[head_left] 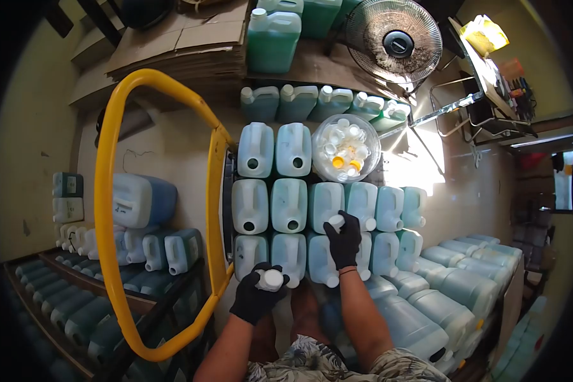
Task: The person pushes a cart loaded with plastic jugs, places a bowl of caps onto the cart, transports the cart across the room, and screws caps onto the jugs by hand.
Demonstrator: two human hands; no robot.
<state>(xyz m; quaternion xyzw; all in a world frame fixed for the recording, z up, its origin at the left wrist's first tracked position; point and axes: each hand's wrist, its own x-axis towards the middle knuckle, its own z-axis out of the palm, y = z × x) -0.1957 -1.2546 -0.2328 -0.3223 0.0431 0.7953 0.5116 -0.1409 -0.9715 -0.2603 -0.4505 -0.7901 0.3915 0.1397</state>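
Observation:
My right hand (344, 243), in a black glove, has its fingers closed around a white cap (335, 221) at the mouth of a pale blue-green jug (327, 196). Whether the cap is threaded on cannot be told. In my left hand (256, 299), also gloved, are white caps (272, 279), held over the front row of jugs. Several jugs stand in rows before me. Dark uncapped mouths show on some at the left, including one jug (250, 202); those farther right, such as one jug (361, 202), wear white caps. A round clear tub (376, 159) of white and yellow caps sits behind them.
A yellow trolley handle (108, 210) rises at my left. Stacked cardboard (178, 38) and a fan (395, 43) are at the back. More jugs (449, 305) lie at the right, and racks of filled jugs (76, 309) stand at the lower left.

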